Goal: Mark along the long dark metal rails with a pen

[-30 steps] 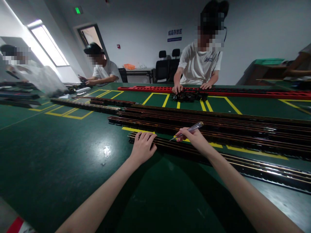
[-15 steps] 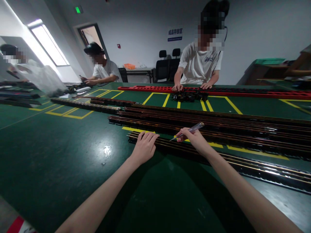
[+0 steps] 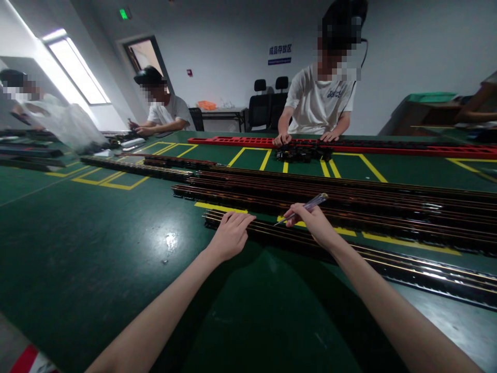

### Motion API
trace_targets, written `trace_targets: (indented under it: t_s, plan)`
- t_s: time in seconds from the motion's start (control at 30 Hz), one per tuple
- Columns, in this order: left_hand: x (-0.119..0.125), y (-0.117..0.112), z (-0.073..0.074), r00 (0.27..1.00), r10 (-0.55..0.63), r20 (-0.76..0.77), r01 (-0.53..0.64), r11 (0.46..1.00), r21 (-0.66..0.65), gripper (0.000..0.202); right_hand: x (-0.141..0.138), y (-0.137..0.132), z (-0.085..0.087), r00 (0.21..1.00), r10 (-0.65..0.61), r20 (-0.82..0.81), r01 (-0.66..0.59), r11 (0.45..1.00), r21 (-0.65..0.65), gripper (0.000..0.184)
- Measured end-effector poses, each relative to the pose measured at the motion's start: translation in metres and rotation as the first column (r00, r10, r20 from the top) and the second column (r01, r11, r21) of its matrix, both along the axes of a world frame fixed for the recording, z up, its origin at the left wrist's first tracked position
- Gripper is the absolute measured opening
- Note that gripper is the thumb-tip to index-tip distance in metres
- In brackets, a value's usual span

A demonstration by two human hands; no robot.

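My left hand lies flat, fingers stretched out, on the left end of the nearest long dark rail with copper strips. My right hand pinches a clear-handled screwdriver, its thin tip slanting down-left toward the same rail, just right of my left fingers. Whether the tip touches the rail I cannot tell.
Several more long dark rails lie behind on the green table marked with yellow lines. Across the table a person in a white shirt rests both hands on a long red rail. Another person in a cap sits far left.
Both hands have crept slightly away from me along the rail, and the screwdriver rose a little. The person opposite has barely shifted.
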State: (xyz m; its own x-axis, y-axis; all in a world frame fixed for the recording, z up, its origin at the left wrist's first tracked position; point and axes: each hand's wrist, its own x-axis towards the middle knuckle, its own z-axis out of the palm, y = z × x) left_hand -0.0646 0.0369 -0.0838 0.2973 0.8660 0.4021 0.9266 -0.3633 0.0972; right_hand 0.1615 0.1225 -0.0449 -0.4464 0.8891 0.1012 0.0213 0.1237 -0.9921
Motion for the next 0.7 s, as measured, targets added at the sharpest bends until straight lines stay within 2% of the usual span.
trace_targets:
  t_s: [0.2,0.4,0.7]
  plan:
    - [0.0037,-0.0026,0.0057,0.999,0.030,0.028,-0.030,1.000,-0.007,0.032,-0.0009,-0.0006,-0.0010,1.000,0.017,-0.012,-0.017,1.000,-0.002,0.045]
    - [0.0041,-0.0017,0.0013,0.998,0.064,-0.015,-0.063,0.996,0.067,0.037,-0.0036,-0.0029,-0.0015,1.000,0.020,-0.012,-0.020,1.000,0.012,0.045]
    - [0.0058,-0.0033,0.0012,0.993,0.080,-0.082,-0.073,0.994,0.077,0.036,-0.0035,-0.0028,0.0020,0.999,0.040,0.021,-0.041,0.999,0.027,0.049]
